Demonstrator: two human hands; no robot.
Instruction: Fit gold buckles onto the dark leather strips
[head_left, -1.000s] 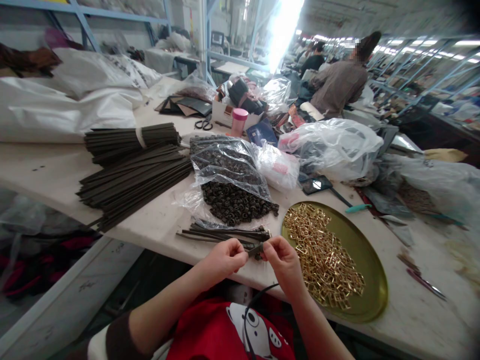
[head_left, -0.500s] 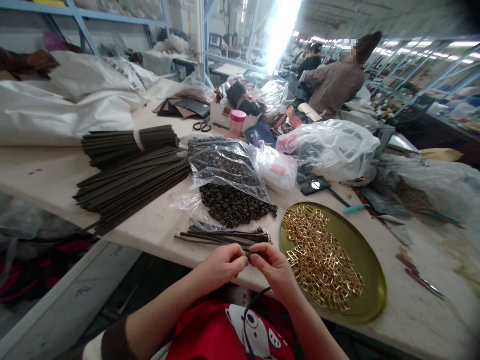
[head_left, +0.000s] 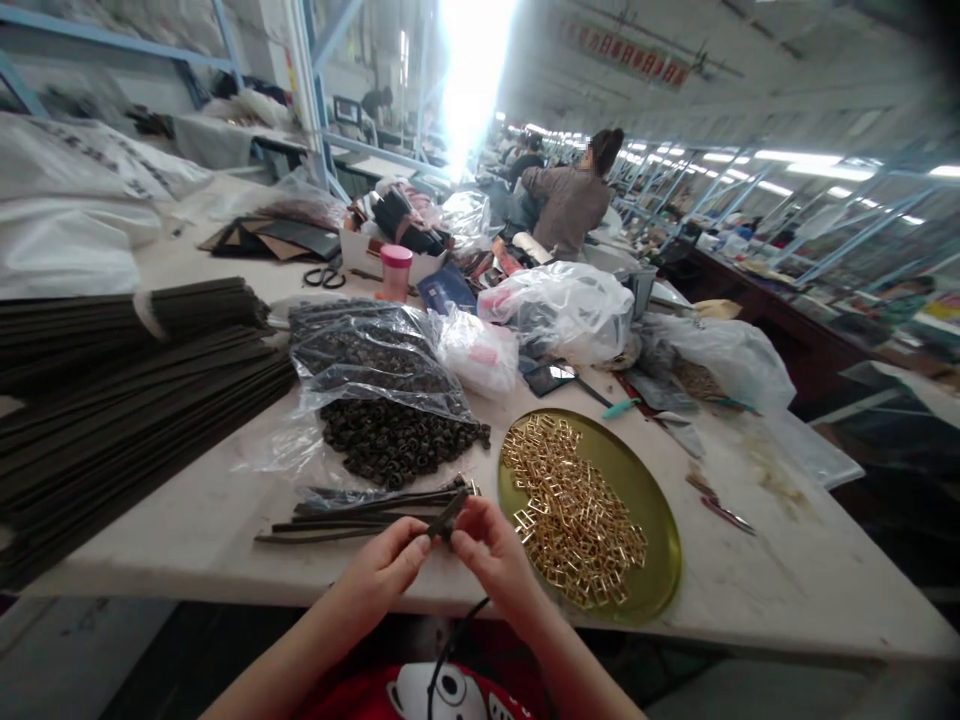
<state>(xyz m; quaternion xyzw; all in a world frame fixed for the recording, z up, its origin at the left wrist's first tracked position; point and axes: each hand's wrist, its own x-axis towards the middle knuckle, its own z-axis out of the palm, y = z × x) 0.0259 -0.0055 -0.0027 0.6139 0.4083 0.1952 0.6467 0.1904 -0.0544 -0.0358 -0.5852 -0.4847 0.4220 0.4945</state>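
A dark strap [head_left: 447,514] is pinched between the fingers of both hands above the table's front edge. My left hand [head_left: 396,556] is closed on its near part, and my right hand [head_left: 486,545] grips it at the other side, the two hands almost touching. Just beyond them lie several dark narrow straps [head_left: 337,522] with small gold-coloured pieces at their right ends. Behind these, small dark loops [head_left: 397,440] spill from a clear plastic bag [head_left: 367,345]. To the right of my right hand, gold rectangular buckles [head_left: 577,520] are heaped on a round gold-coloured tray [head_left: 651,490].
Bundles of long dark strips [head_left: 135,400] cover the table's left side. Farther back are scissors [head_left: 325,277], a pink-lidded jar [head_left: 395,272] and white plastic bags [head_left: 562,310]. A red-handled tool [head_left: 726,512] lies at the right. Another person [head_left: 570,205] bends over beyond the table.
My view has swung to the right, so the table's contents appear farther left. The strap in my hands now sticks up more visibly between the fingers.
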